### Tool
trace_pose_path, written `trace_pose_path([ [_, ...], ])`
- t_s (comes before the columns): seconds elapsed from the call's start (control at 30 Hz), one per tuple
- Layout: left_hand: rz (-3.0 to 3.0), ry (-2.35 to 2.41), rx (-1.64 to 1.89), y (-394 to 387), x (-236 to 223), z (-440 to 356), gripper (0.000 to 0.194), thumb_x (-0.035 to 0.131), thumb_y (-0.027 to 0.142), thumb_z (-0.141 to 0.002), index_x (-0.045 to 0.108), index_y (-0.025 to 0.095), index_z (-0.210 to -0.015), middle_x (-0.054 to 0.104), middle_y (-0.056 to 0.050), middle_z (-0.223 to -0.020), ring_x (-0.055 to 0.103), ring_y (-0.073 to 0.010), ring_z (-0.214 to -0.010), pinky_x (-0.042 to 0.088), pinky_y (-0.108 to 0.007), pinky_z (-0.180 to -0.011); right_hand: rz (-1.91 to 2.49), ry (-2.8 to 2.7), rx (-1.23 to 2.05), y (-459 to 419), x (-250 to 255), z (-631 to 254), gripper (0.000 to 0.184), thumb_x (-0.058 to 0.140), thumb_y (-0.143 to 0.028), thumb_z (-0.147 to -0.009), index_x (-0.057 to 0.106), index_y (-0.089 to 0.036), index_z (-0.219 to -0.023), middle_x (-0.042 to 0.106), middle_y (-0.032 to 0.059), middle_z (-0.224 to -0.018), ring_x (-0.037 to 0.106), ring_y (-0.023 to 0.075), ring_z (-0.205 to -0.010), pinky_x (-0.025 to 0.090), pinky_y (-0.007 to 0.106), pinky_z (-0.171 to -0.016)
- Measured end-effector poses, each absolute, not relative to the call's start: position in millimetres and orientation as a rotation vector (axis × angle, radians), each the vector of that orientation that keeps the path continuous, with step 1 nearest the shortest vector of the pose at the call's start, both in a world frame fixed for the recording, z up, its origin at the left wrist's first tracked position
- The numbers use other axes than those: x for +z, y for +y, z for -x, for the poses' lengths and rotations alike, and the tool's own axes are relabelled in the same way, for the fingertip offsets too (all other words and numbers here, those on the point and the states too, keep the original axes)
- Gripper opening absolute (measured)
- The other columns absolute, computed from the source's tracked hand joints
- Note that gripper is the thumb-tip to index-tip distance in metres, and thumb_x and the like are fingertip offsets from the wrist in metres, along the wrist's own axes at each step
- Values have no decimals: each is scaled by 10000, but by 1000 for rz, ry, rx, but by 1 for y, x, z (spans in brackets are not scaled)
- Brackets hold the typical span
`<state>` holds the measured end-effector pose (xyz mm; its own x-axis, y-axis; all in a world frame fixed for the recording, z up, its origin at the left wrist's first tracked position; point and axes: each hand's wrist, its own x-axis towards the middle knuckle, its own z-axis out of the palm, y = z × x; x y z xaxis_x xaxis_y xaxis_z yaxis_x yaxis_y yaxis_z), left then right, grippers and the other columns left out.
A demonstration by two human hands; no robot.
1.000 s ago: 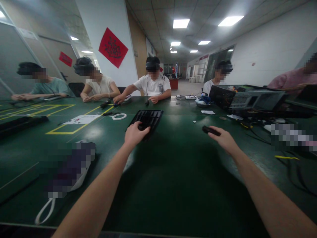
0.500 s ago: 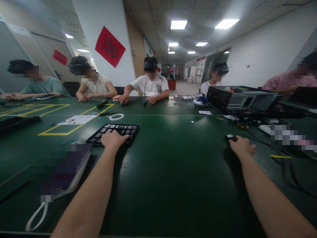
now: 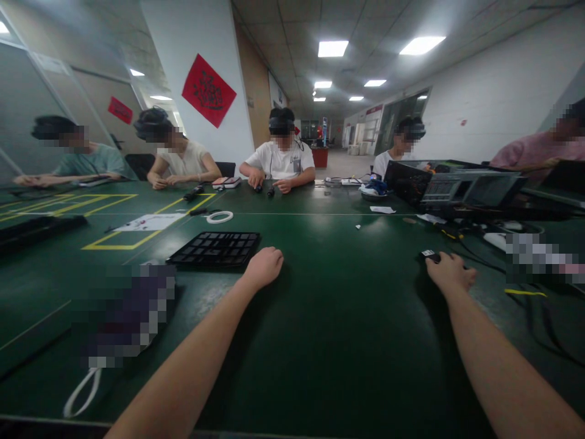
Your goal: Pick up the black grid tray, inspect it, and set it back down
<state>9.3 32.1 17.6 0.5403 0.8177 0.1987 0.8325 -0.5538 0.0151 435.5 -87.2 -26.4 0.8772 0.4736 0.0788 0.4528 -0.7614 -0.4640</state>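
Note:
A black grid tray [image 3: 214, 249] lies flat on the green table [image 3: 329, 317]. My left hand [image 3: 264, 267] rests on the table just right of the tray's near corner, apart from it. Its fingers are curled into a loose fist with nothing in them. My right hand [image 3: 450, 271] is far to the right, knuckles up. Its fingertips are closed over a small black part with a white label [image 3: 428, 255] that sits on the table surface.
Several people sit along the far edge handling small dark items. A white ring [image 3: 220, 216], a paper sheet [image 3: 148, 221] and yellow tape lines lie at the left. Electronic equipment [image 3: 457, 189] and cables [image 3: 539, 305] crowd the right. A blurred object with a white loop [image 3: 85, 390] lies at the near left.
My left hand laid the tilted tray down flat to the left, then let go and slid right of it. My right hand lowered the black part to the table further right.

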Motion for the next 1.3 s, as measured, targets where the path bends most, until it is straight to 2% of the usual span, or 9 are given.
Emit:
trace_pose_path([
  [0.13,2574,-1610,-126,43,13,1,289,369,257,-897,619,140,-981,625,-125,-1000,575,-232,-962,433,-329,-853,2586,-678,71,-88,-23,-434,529,401,-467,-820,526,-207,-1264,319,74,-1462,295,430,-1257,311,523,-1022],
  [0.33,2450,-1671,-140,67,11,30,379,357,351,-906,613,123,-1070,593,-156,-1071,532,-265,-1054,382,-356,-933,2606,-674,91,-89,-19,-430,550,402,-466,-817,496,-214,-1297,313,75,-1463,298,426,-1256,321,522,-1015],
  [0.5,2334,-1768,-115,75,8,48,424,302,277,-900,590,133,-1176,568,-167,-1110,514,-278,-1069,363,-373,-946,2570,-678,41,-89,-20,-430,521,408,-454,-812,533,-207,-1253,354,99,-1434,315,429,-1241,330,537,-998],
  [0.67,2280,-1788,-117,75,9,52,461,290,149,-854,558,101,-1227,530,-184,-1177,501,-283,-1092,385,-358,-930,2606,-680,96,-89,-17,-429,537,395,-456,-824,504,-202,-1285,313,92,-1461,289,433,-1257,324,523,-1009],
  [0.8,2310,-1867,-175,73,11,48,476,343,76,-793,564,127,-1212,504,-159,-1262,477,-258,-1159,395,-319,-941,2618,-702,69,-90,-17,-427,534,387,-450,-833,507,-189,-1284,328,96,-1450,305,429,-1246,312,512,-1017],
  [0.93,2349,-1946,-160,73,10,48,492,331,54,-799,545,144,-1233,511,-140,-1291,502,-230,-1167,390,-299,-952,2629,-698,84,-90,-19,-428,548,382,-461,-834,485,-202,-1305,314,80,-1457,290,426,-1256,311,501,-1021],
  [1.03,2360,-1925,-176,69,9,47,426,310,150,-871,532,139,-1235,519,-140,-1289,503,-233,-1167,381,-314,-963,2627,-697,88,-89,-19,-428,540,388,-457,-831,490,-205,-1297,312,76,-1459,299,428,-1250,313,505,-1021],
  [1.2,2113,-1911,-219,56,16,36,492,333,455,-902,559,81,-1129,553,-222,-1173,504,-346,-1114,417,-422,-868,2630,-715,77,-90,-17,-427,530,394,-449,-835,501,-193,-1287,328,97,-1451,290,422,-1272,293,512,-1036],
  [1.3,2100,-2023,-112,54,18,30,488,368,458,-897,562,58,-1099,592,-237,-1087,574,-342,-1026,453,-398,-784,2638,-716,89,-90,-17,-426,525,388,-441,-842,497,-196,-1294,323,96,-1455,294,396,-1281,304,494,-1036],
])
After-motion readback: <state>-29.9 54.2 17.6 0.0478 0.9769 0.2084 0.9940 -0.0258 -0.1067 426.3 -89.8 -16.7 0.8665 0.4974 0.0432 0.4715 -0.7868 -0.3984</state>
